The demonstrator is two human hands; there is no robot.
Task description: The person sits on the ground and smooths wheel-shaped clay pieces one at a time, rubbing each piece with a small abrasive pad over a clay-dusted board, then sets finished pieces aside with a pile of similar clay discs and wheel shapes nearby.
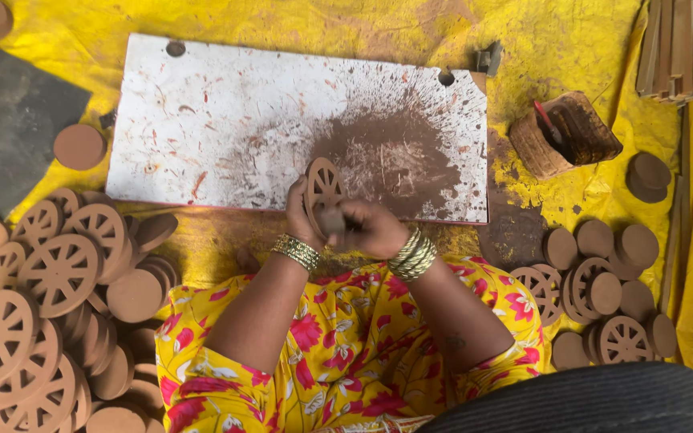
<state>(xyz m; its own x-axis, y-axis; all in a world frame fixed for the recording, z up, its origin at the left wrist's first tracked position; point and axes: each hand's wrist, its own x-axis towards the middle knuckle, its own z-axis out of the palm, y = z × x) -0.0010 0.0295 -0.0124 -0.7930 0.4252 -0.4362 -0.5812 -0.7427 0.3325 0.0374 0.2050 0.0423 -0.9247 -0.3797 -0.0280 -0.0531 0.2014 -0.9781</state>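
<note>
The left hand grips a flat, spoked clay wheel upright at the near edge of the dust-stained white board. The right hand is clenched on a small dark tool pressed to the wheel's rim. Matching matte brown wheels pile at left.

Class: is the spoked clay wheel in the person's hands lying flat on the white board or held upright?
Upright: the wheel stands on edge above the white board, gripped by the left hand.

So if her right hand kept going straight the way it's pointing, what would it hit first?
The right hand points toward the left hand, so it would first meet the spoked clay wheel held between them, which it already seems to touch.
</note>
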